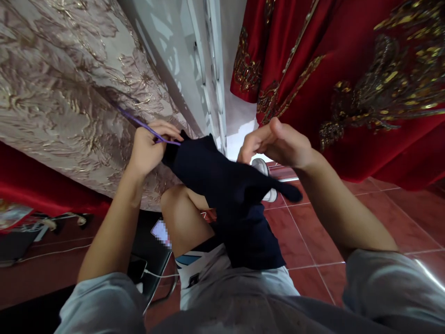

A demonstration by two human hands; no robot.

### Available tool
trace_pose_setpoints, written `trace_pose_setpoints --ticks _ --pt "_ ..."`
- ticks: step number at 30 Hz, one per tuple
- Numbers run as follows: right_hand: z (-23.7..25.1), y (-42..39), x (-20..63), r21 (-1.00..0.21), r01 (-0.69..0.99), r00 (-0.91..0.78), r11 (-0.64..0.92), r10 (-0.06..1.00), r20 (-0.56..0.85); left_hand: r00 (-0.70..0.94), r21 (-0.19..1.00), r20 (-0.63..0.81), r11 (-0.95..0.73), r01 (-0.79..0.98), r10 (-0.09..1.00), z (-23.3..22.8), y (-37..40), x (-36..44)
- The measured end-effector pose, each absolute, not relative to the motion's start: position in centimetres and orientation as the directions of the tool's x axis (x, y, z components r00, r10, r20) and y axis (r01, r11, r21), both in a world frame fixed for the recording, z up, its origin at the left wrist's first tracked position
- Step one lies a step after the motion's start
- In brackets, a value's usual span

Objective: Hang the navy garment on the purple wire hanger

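A dark navy garment [212,171] hangs across my lap, with what looks like a narrow sleeve [290,191] sticking out to the right. My left hand [151,146] is closed on the garment's upper left edge. Along those fingers runs a thin purple hanger [139,121], one end reaching into the garment and the other lying against the patterned cloth. My right hand [274,141] is raised above the sleeve side, fingers curved and apart, with nothing seen in it.
Pale floral brocade cloth [69,93] hangs close on the left. Red gowns with gold sequins [347,83] hang on the right. White metal rails [208,60] stand between them. A phone [160,232] and a charging cable [162,276] lie left of my knee, over red floor tiles [313,232].
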State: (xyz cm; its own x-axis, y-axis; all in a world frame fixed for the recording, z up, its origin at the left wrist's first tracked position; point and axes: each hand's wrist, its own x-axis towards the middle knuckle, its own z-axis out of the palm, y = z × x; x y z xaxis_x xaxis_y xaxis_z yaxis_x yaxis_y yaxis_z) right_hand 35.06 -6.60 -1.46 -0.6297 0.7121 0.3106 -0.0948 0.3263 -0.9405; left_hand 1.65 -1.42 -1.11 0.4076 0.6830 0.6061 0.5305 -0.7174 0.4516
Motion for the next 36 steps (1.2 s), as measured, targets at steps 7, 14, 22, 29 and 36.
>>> trace_pose_setpoints --ticks 7,14,22,29,36 --pt "-8.4 -2.6 31.4 -0.459 0.509 -0.554 0.728 0.686 0.472 0.502 -0.008 0.848 -0.944 0.331 0.169 -2.1 -3.6 6.3" --pt "-13.7 -2.2 28.1 -0.215 0.345 -0.48 0.914 0.369 0.796 0.46 0.211 0.856 -0.971 0.108 0.237 -4.4 -5.0 11.6" --pt "-14.3 -1.2 29.0 -0.204 0.367 -0.47 0.908 0.37 0.801 0.461 0.421 0.798 -0.906 0.033 0.388 -3.8 -6.1 13.4" --pt "-16.9 -1.4 28.9 -0.194 0.371 -0.295 0.908 0.313 0.903 0.634 0.356 0.679 -0.921 0.155 0.37 -3.0 -6.1 13.6" --pt "-15.4 -1.6 37.1 -0.204 0.722 -0.226 0.661 0.503 0.834 0.468 0.698 0.501 -0.659 0.28 0.728 -2.2 -3.2 4.6"
